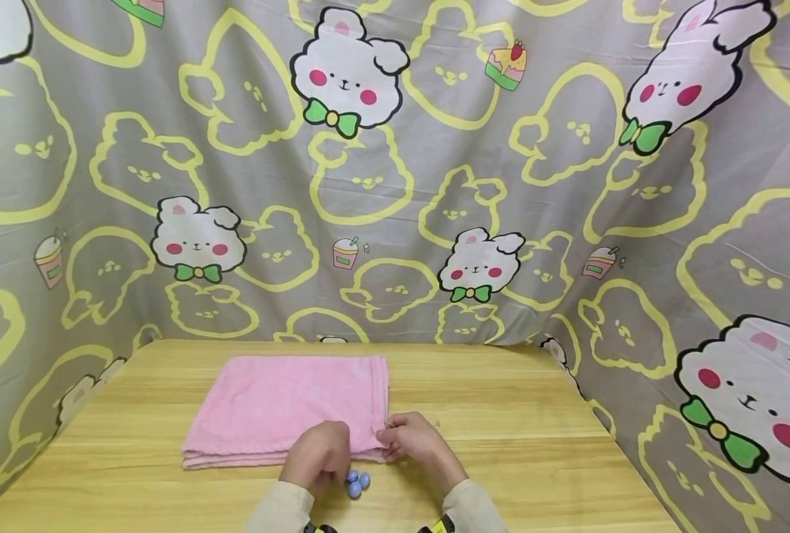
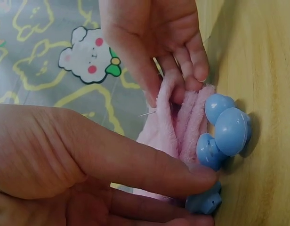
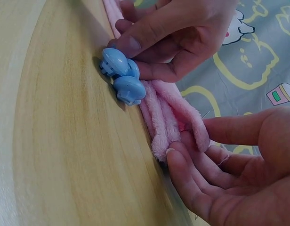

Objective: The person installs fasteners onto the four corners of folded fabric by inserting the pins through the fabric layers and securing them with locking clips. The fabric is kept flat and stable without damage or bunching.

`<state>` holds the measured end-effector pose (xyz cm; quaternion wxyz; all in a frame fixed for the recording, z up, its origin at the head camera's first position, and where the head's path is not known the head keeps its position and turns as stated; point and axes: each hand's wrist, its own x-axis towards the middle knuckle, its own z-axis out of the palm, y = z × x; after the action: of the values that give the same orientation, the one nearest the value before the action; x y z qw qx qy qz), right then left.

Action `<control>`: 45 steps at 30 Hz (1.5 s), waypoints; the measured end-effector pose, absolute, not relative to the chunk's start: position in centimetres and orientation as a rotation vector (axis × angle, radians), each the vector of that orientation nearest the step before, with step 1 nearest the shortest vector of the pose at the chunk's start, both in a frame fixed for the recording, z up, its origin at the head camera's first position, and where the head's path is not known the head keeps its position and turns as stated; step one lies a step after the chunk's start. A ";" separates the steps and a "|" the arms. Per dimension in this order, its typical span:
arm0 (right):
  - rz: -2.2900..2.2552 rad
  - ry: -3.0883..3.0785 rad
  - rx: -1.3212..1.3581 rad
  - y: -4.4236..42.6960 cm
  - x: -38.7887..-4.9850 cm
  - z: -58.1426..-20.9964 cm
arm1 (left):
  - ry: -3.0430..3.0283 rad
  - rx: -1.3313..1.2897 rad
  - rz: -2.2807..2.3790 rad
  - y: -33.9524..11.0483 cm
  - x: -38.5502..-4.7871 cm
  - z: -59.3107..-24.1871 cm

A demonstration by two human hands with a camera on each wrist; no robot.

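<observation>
A folded pink fleece blanket (image 1: 288, 403) lies on the table. My right hand (image 1: 416, 443) holds its near right corner, and in the right wrist view the thumb and fingers pinch the lifted top layer (image 3: 194, 122). A thin metal pin (image 2: 147, 114) pokes out of that layer. My left hand (image 1: 321, 453) is at the blanket's front edge. Between its thumb and fingers is a blue fastener (image 2: 205, 201) with a rounded cap, partly hidden by the thumb. Beside it, more blue round-capped fasteners (image 1: 355, 488) lie on the wood against the fold.
The wooden table (image 1: 534, 444) extends around the blanket on all sides. A grey curtain (image 1: 395, 185) with rabbit and yellow outline prints hangs behind and along both sides of it.
</observation>
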<state>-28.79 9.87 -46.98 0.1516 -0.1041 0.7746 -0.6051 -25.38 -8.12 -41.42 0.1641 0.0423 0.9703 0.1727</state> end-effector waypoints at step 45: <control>-1.783 2.214 -0.261 9.8 -28.6 -46.8 | 2.715 0.439 1.406 -9.4 -27.9 -42.9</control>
<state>-28.61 9.84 -46.79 0.1431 -0.0904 0.7677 -0.6181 -27.95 -9.38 -42.93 0.0264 0.1422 0.8787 0.4550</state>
